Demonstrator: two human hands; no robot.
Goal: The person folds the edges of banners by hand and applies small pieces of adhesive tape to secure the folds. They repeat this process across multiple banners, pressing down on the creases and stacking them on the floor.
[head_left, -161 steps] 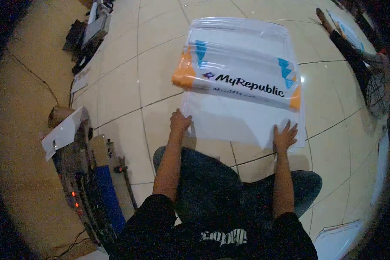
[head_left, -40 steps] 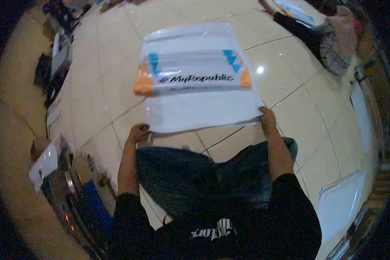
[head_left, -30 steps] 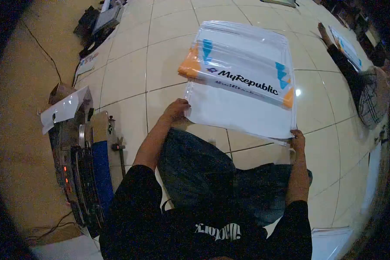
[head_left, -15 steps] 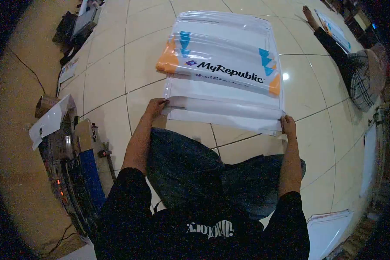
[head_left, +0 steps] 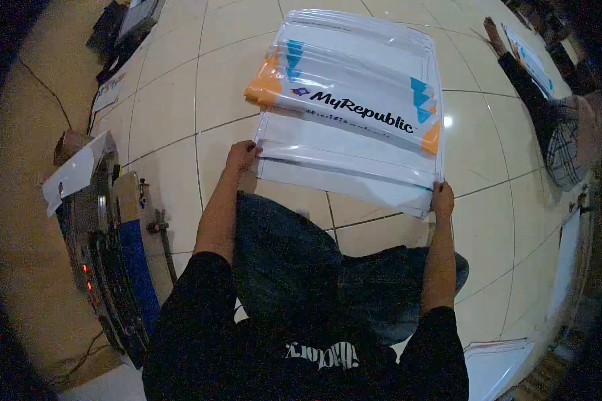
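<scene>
Two hands [head_left: 244,155] [head_left: 443,200] wide apart on banner [head_left: 354,145]

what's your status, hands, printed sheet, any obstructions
Left hand and right hand closed on opposite side edges. MyRepublic sheet on tiled floor, crosswise fold between hands. Nothing visible blocking either hand.

My sole head-worn camera, wide-angle with dark curved edges at nine and three o'clock, aimed forward and down, black shirt [head_left: 301,327] close at six, printed sheets [head_left: 351,117] farther off at one.
</scene>
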